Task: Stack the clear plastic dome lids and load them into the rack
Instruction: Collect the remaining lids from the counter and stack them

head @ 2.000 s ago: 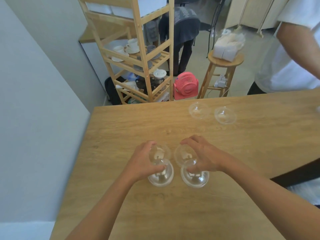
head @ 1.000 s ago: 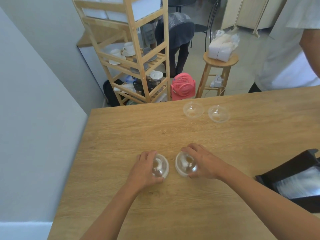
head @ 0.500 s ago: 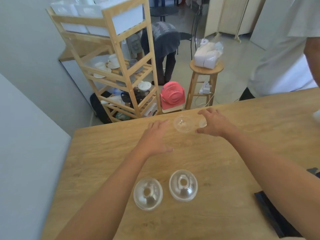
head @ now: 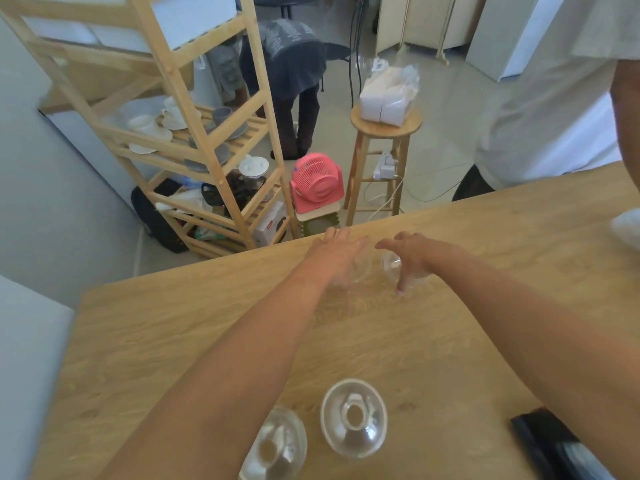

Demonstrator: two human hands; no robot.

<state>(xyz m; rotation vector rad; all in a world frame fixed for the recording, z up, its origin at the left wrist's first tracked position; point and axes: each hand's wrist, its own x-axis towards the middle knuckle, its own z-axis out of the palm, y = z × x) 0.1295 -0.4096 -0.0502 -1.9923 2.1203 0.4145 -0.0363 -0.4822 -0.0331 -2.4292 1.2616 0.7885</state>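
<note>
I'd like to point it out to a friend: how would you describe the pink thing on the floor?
Look past the far edge of the wooden table to the floor, between the tall wooden shelf rack and the round wooden stool. There stands a small pink fan, the only brightly coloured thing among pale wood and white crockery.

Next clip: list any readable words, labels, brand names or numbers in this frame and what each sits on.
Nothing can be read in this frame.
White print on the back of the dark shirt of the person bending behind the shelf: too blurred to read.
Red marking on the white box at the bottom of the wooden shelf: too small to read.
Clear dome lids, pink fan: no text visible.
</note>
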